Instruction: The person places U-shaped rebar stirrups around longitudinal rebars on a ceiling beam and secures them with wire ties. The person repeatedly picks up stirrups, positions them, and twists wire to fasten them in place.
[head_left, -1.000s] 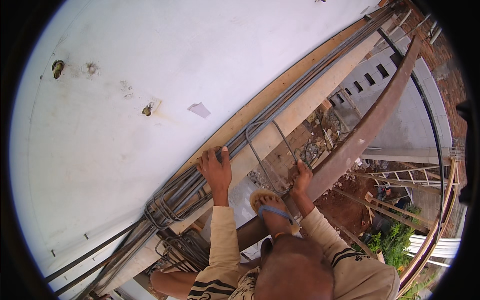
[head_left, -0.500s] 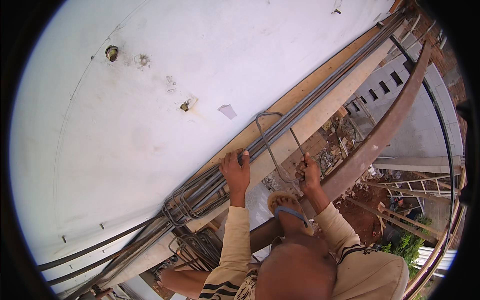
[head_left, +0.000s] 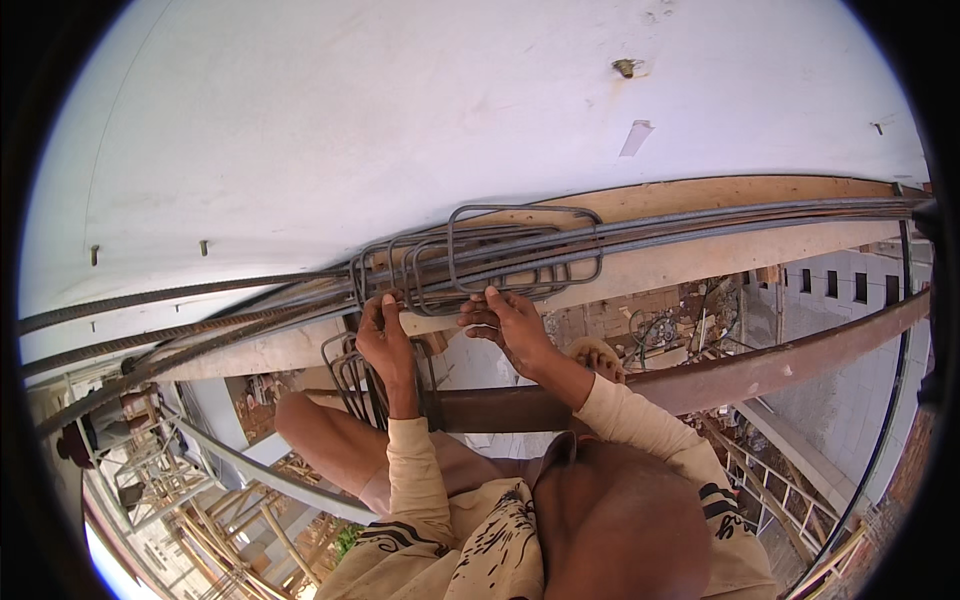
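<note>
Near the middle of the frame the left hand (head_left: 385, 345) is curled around the lower edge of a cluster of bent steel loops (head_left: 470, 260), fingers closed on the wire where the loops hang from the long steel bars (head_left: 700, 225). Just to its right, the right hand (head_left: 510, 322) pinches the bottom run of the same loops between thumb and fingertips — the two hands sit close together, not touching.

The loops are threaded over the bars, which sweep from the left edge across the centre to the upper right of the frame, lying along a wooden plank (head_left: 720, 262). Above them the white wall (head_left: 400, 120) fills the upper half. Below the hands a rusty steel beam (head_left: 720, 375) crosses from centre to right — a few more loops (head_left: 350, 375) hang beside it, behind the left wrist. A sandalled foot (head_left: 598, 356) rests by the beam.
</note>
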